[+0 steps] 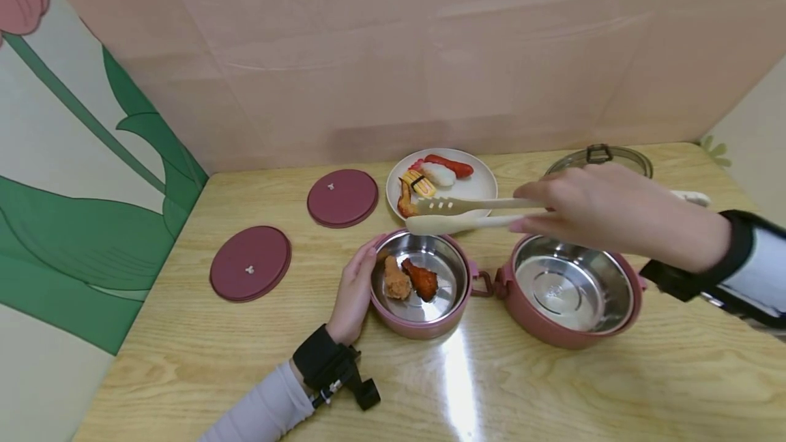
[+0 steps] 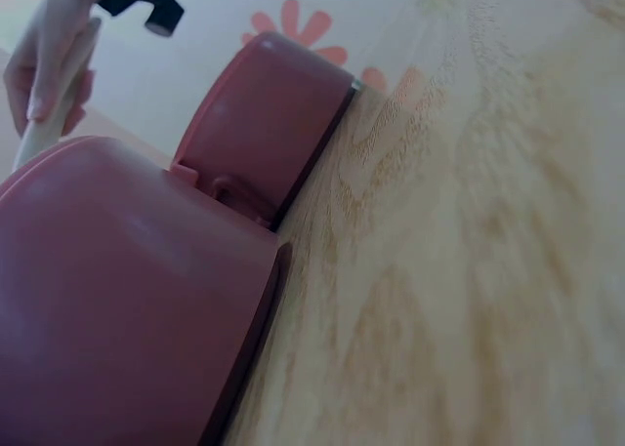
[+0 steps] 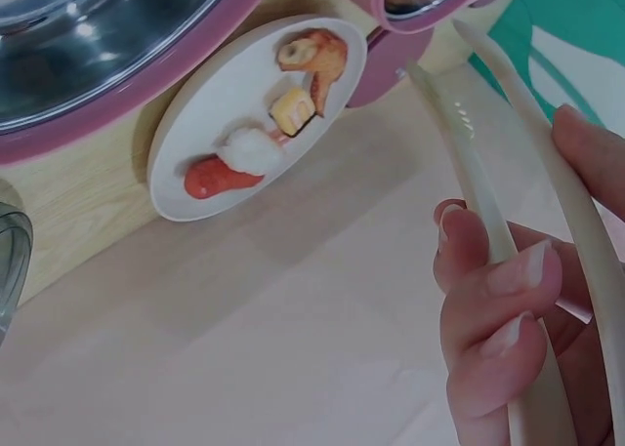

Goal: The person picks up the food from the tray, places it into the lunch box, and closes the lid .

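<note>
My right hand grips a pair of cream tongs, fingers and thumb on opposite arms. The tongs' tips stand apart with nothing between them, over the back rim of the left pink pot and the front edge of a white plate. With its fingers laid along the outside, my left hand rests against that pot's left wall. Inside the pot lie a breaded fried drumstick and a glazed brown drumstick. A shrimp-like golden piece, an egg sushi, a white rice piece and a red sausage sit on the plate.
A larger pink pot with a bare steel inside stands at the right, its handle near the left pot's handle. Behind it lies a glass lid. Two maroon lids lie at the left. A pink-covered wall rises behind the table.
</note>
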`<state>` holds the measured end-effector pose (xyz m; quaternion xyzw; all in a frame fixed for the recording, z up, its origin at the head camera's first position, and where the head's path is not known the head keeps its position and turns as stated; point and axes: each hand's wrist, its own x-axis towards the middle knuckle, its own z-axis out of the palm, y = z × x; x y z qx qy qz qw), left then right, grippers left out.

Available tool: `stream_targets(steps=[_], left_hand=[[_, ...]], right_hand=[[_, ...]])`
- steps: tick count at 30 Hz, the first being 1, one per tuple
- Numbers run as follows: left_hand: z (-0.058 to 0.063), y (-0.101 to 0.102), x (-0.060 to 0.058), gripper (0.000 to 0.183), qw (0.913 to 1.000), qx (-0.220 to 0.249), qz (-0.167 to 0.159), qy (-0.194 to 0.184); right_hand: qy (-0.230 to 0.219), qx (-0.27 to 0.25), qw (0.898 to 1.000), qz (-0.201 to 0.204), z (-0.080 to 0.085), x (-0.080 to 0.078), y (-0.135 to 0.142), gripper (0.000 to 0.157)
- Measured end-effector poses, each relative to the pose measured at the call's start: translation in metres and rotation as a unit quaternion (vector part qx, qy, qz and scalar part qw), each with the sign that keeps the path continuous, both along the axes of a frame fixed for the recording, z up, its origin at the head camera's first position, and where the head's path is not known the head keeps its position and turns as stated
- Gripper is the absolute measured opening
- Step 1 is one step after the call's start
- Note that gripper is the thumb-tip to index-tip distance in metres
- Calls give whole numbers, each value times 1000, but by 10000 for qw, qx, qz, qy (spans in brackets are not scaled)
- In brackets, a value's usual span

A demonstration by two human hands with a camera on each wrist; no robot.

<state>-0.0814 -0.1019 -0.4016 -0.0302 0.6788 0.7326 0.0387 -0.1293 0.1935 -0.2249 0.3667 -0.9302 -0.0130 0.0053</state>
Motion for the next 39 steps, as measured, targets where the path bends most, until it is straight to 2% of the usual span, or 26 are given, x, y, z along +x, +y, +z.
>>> stream_targets(steps=[5, 21, 28, 39], left_hand=[[0, 0, 1, 45, 10000, 6, 8, 3], [1, 0, 1, 45, 10000, -23, 9, 27], [1, -1, 1, 45, 10000, 1, -11, 36], [0, -1, 1, 45, 10000, 13, -16, 22]], right_hand=[[-96, 29, 9999, -83, -2, -7, 0, 23], [-349, 280, 9980, -438, -9, -22, -2, 28], [-119, 270, 9989, -371, -10, -25, -1, 26], [-257, 129, 9994, -201, -14, -31, -7, 24]])
